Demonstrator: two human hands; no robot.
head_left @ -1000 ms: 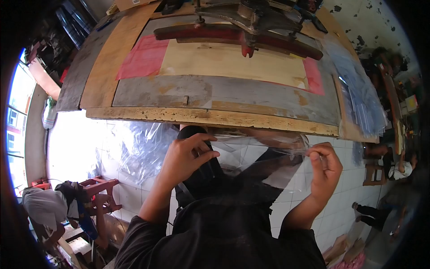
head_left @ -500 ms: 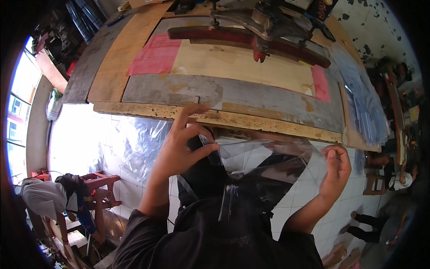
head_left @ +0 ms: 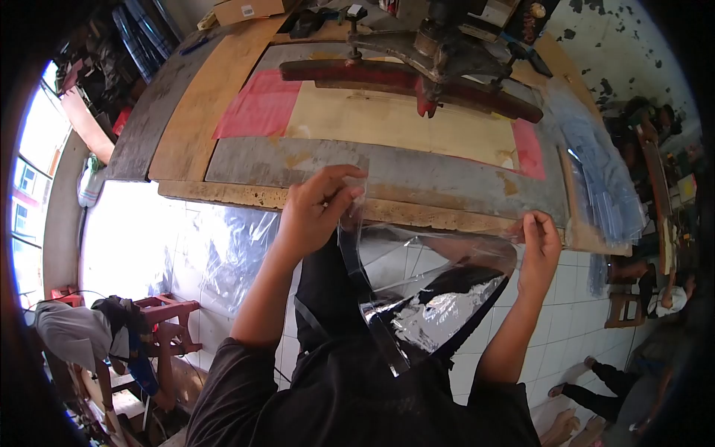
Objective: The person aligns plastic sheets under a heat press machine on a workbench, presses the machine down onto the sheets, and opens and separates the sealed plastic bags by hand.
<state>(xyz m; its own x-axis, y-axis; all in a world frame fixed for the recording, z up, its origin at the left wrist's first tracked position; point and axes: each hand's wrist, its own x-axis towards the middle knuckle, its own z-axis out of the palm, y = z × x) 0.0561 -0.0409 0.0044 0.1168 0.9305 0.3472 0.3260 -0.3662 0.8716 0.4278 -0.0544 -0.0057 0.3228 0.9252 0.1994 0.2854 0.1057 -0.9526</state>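
Between my two hands hangs a clear plastic sheet (head_left: 439, 309), shiny and sagging in front of my dark shirt. My left hand (head_left: 320, 205) pinches its upper left corner near the table's front edge. At the right, my right hand (head_left: 540, 246) grips the upper right corner between thumb and fingers. Beyond my hands lies the work table (head_left: 261, 160), with a pale yellow panel (head_left: 402, 123) bordered by pink tape (head_left: 257, 104) on it. Over that panel stands a red and dark metal bar press (head_left: 417, 82).
A pile of clear plastic sheets (head_left: 603, 186) lies on the table's right side. More crumpled clear plastic (head_left: 231, 261) hangs below the left front edge. A red stool (head_left: 167, 320) and a person (head_left: 104, 335) are at lower left. Other people appear at the right.
Both hands have risen toward the table edge, lifting the plastic sheet with them. My left fingers have closed onto its corner. The sheet hangs more spread out and catches more light.
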